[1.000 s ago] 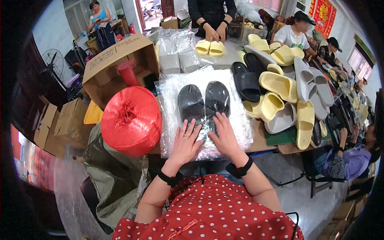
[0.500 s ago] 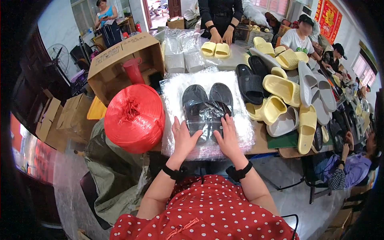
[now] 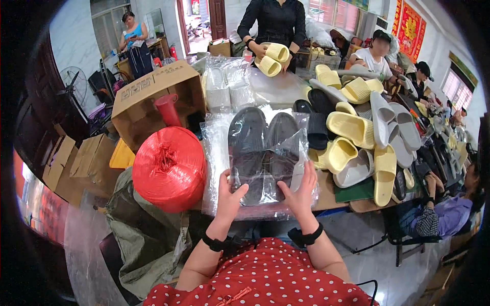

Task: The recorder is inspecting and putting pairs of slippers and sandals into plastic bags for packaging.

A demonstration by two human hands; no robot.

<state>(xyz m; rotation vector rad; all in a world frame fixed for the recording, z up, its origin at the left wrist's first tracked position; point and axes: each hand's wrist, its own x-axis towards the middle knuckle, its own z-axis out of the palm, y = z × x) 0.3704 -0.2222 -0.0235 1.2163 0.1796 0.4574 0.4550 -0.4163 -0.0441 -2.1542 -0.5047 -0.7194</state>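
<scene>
Left hand point(image 3: 230, 196) and right hand point(image 3: 301, 191) clamp the bagged black slippers point(image 3: 263, 148) by the heel end, thumbs on top, just right of the red twine ball point(image 3: 170, 168).

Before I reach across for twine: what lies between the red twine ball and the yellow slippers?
In the head view, the bagged black slippers held by both hands lie between the red twine ball and yellow slippers.
</scene>
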